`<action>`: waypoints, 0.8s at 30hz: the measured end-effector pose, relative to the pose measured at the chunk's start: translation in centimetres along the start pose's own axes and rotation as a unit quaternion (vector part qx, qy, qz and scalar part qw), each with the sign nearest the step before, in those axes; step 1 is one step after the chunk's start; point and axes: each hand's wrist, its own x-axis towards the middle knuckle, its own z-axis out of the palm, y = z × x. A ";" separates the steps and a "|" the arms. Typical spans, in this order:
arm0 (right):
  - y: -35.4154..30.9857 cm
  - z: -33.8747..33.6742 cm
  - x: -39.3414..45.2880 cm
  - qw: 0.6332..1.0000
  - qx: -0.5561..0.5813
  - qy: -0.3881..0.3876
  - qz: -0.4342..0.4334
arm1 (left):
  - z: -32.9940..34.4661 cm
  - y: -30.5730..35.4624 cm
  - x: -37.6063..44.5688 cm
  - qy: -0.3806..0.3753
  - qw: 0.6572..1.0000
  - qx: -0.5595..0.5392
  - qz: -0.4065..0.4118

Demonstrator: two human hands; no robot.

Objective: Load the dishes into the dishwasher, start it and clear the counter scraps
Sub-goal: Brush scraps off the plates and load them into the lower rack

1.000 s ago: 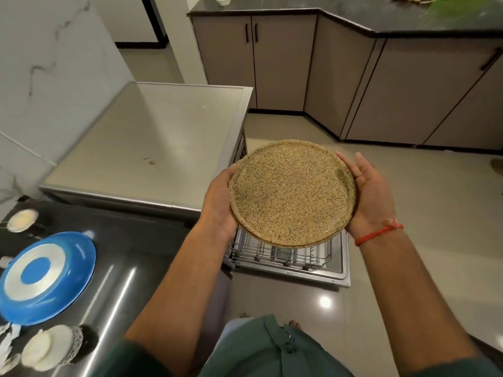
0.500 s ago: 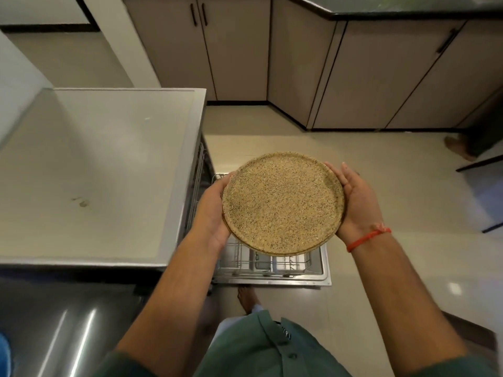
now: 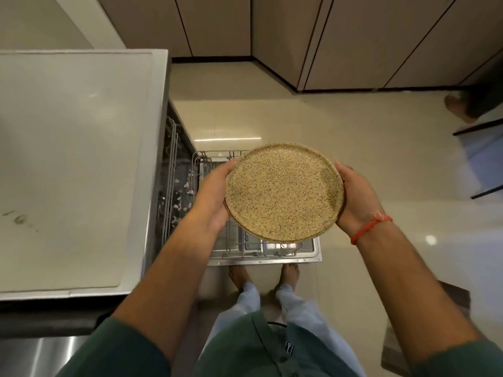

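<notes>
The person holds a round speckled plate (image 3: pixel 283 193) with both hands, face up toward the head camera and slightly tilted, above the pulled-out lower rack (image 3: pixel 246 247) of the open dishwasher (image 3: pixel 174 170). A second rim shows just under the plate's lower left edge, so there may be 2 plates stacked, though this cannot be told for sure.

The left hand (image 3: pixel 215 198) grips the plate's left edge, palm against the rim and fingers curled behind it, out of sight. The right hand (image 3: pixel 353 197) holds the right edge, with the thumb lying along the rim and the other fingers wrapped behind the plate. A red thread band (image 3: pixel 370 229) circles the right wrist.

The wire rack sits on the lowered dishwasher door (image 3: pixel 313 254), which lies flat just in front of the person's 2 bare feet (image 3: pixel 290 273). Inside the machine, to the left, an upper rack (image 3: pixel 177 186) shows some pale items too small to make out. A steel-grey counter top (image 3: pixel 76 159) covers the dishwasher on the left. Beige cabinets (image 3: pixel 340 36) line the far wall above the cream tiled floor (image 3: pixel 353 126). The person wears a green shirt (image 3: pixel 245 349) and light trousers.
</notes>
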 end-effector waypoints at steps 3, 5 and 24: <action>0.7 -1.0 2.2 1.000 -0.011 0.002 0.023 | 0.5 -0.8 1.6 0.019 1.000 -0.002 -0.024; 1.4 -1.8 3.7 0.999 -0.025 0.005 0.041 | 0.7 -1.6 3.0 0.027 0.999 0.012 -0.031; 17.1 -9.7 23.0 0.965 -0.188 0.081 0.165 | -3.6 -18.9 22.4 0.123 0.975 0.110 -0.149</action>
